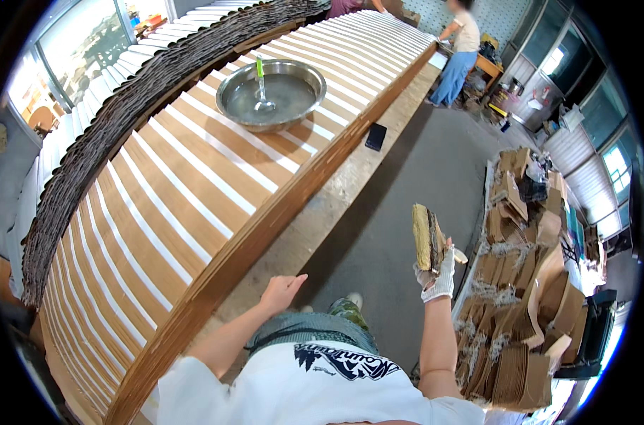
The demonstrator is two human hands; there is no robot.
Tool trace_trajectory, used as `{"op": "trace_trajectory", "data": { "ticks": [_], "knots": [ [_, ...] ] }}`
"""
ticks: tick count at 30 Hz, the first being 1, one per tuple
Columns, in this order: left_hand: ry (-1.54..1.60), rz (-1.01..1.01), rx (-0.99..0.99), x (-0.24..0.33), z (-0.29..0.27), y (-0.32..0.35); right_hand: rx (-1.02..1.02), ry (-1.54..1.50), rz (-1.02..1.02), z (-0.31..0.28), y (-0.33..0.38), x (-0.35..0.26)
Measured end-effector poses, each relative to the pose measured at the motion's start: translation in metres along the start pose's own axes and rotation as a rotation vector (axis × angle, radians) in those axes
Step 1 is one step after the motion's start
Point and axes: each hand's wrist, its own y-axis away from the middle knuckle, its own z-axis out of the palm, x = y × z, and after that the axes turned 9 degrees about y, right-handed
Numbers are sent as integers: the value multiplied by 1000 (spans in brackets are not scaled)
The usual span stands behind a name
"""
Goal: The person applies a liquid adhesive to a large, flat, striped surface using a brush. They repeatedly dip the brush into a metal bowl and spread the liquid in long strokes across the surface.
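Observation:
My right hand (436, 278), in a white knit glove, grips a wide flat brush (426, 237) with a yellowish, worn head, held up over the floor to the right of the table. A pale rounded end shows beside the fingers. My left hand (283, 292) is bare and hovers near the table's front edge, its fingers drawn together with nothing visible in them. Long overlapped brown sheets with white strips (215, 184) fan across the table. On them rests a metal basin (313, 106) of cloudy liquid, with a green-handled ladle (260, 71) leaning inside.
A black phone (375, 137) lies on the bare wooden table edge (329, 191). Behind the sheets runs a long row of dark, rough-edged stacked material (109, 120). Two people work at the far end, one in blue trousers (455, 78). Stacked cardboard pieces (520, 304) line the right side.

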Motion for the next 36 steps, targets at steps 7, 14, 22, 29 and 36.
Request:
{"op": "trace_trajectory", "data": {
  "ticks": [7, 14, 22, 29, 36],
  "knots": [
    [131, -87, 450, -20, 21, -52, -373, 284, 45, 164, -196, -39],
    [470, -466, 1047, -23, 86, -49, -754, 579, -80, 405, -299, 4],
    [280, -619, 1332, 7, 165, -40, -985, 1443, -911, 508, -370, 97],
    [734, -1203, 1504, -1, 270, 44, -1181, 1502, -923, 512, -373, 133],
    [808, -1619, 1553, -119, 488, 174, -1110, 1400, -735, 516, -505, 135]
  ]
}}
